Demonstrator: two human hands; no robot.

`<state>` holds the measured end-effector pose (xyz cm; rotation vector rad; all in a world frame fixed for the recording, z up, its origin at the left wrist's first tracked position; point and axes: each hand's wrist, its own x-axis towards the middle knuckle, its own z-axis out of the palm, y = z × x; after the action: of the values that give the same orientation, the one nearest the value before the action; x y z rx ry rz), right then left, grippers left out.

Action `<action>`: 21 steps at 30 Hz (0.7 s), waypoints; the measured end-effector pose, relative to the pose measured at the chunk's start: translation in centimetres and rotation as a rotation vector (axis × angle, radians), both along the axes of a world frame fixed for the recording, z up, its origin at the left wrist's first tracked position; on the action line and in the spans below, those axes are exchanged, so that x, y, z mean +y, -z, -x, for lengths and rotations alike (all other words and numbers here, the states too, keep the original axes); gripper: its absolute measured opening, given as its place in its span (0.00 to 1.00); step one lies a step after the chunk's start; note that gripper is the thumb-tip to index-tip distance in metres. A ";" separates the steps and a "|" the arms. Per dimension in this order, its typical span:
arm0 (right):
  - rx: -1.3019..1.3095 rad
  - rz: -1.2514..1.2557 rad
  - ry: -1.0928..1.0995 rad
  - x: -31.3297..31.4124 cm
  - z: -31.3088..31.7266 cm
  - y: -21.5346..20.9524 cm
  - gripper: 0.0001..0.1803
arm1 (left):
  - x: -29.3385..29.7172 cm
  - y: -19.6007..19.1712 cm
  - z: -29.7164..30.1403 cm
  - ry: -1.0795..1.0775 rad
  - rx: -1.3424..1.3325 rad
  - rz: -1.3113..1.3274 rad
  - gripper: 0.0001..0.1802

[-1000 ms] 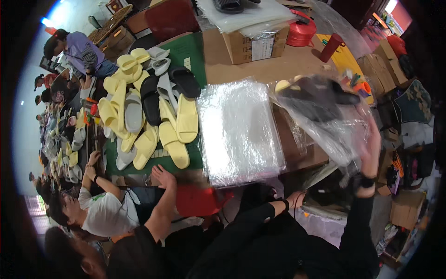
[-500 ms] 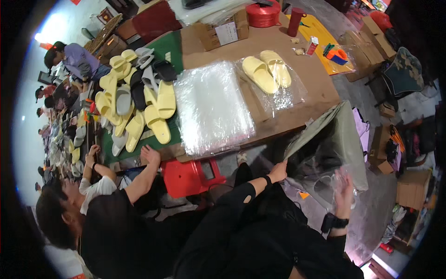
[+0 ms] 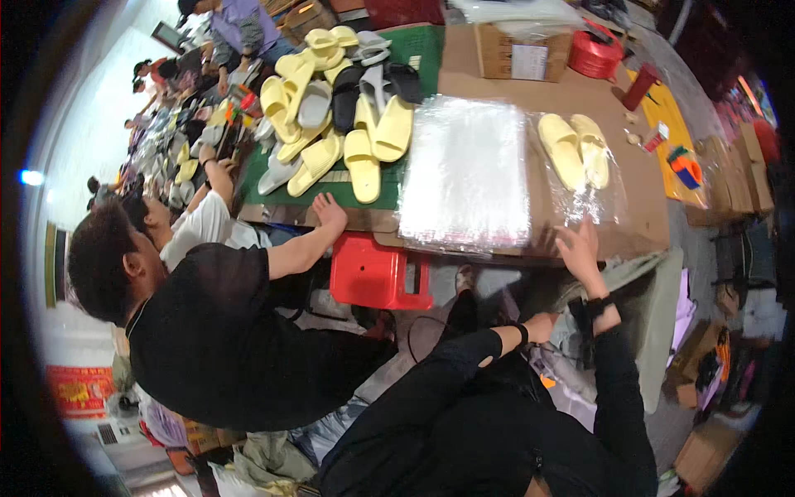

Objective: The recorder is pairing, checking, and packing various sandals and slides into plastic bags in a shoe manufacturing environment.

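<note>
- Slippers [image 3: 562,156], a yellow pair, are located toward the right edge of the bench [image 3: 639,225], side by side, heels toward the front edge.
- A clear bag [image 3: 595,205] is spread about them; whether the pair is placed on it or inside it cannot be told.
- The right hand [image 3: 581,253] is held over the front edge, at the near end of the bag, fingers apart; contact cannot be confirmed.
- The left hand [image 3: 542,327] is positioned below the front edge, beside the sack [image 3: 661,340]; whether its fingers are clamped on the rim cannot be told.
- Step in hand, as judged: the reach for the bag.
- Next move, as judged: the near end should be pinched, and the slippers should be prevented from sliding.
</note>
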<state>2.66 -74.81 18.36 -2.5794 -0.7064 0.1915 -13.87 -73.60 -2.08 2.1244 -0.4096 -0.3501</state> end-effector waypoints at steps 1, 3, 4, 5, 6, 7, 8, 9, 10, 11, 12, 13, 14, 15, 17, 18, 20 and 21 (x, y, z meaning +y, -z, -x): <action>-0.010 0.187 -0.043 1.3 -1.3 1.1 0.15 | 0.3 -2.5 -0.9 0.079 0.083 0.087 0.34; 0.095 0.384 -0.052 2.5 -4.4 4.3 0.13 | 0.2 -3.3 -0.9 0.113 0.078 -0.179 0.38; 0.132 0.455 -0.020 2.2 -5.9 6.0 0.13 | 0.6 -4.2 -1.2 0.156 0.110 -0.192 0.39; 0.279 0.445 0.010 3.0 -6.5 5.9 0.14 | 1.4 -5.4 -1.4 0.183 0.153 -0.209 0.39; 0.025 0.455 -0.039 2.9 -6.7 6.7 0.16 | 2.3 -5.6 -1.8 0.164 0.155 -0.212 0.39; 0.045 0.561 0.046 2.2 -8.2 8.0 0.19 | 2.2 -6.1 -2.2 0.209 0.205 -0.177 0.41; 0.035 0.239 0.078 2.2 -8.9 8.5 0.20 | 2.7 -6.3 -2.4 0.229 0.268 -0.143 0.43; 0.163 0.314 0.184 2.8 -9.5 7.7 0.19 | 3.6 -6.6 -3.0 0.210 0.278 -0.140 0.43; 0.029 0.166 0.328 3.1 -9.9 7.8 0.19 | 4.3 -7.5 -3.8 0.266 0.365 -0.154 0.44; 0.190 0.047 0.356 1.8 -11.3 6.9 0.19 | 5.0 -8.5 -4.4 0.330 0.449 -0.167 0.44; 0.098 -0.237 0.488 -8.1 -15.4 10.0 0.16 | 3.5 -10.6 -5.8 0.360 0.427 -0.111 0.45; 0.096 -0.403 0.511 -3.7 -13.4 7.1 0.16 | 4.5 -7.2 -4.7 0.271 0.480 -0.111 0.45; 0.048 -0.638 0.428 -2.4 -12.2 3.6 0.16 | 3.9 -3.7 -3.7 0.205 0.355 -0.072 0.45; 0.222 -0.822 0.436 -0.9 -10.1 -1.2 0.17 | 3.5 -1.6 -3.1 0.153 0.241 -0.037 0.45; 0.072 -0.609 0.432 -4.2 -7.9 -5.8 0.20 | 3.7 -2.1 -3.5 0.148 0.231 -0.023 0.43; 0.048 -0.511 0.445 -3.7 -5.1 -9.9 0.21 | 4.7 -4.3 -4.1 0.233 0.299 -0.074 0.42; 0.387 -1.546 0.246 -12.5 -2.3 -10.9 0.20 | 5.1 -7.3 -4.9 0.344 0.351 -0.105 0.39; 0.100 -0.947 0.415 -18.0 -0.7 -10.8 0.21 | 5.1 -7.3 -4.9 0.341 0.351 -0.111 0.39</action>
<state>3.35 -92.76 29.19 -1.7224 -0.1305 -0.1277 -8.99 -68.48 5.26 2.0416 -0.5540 -0.9449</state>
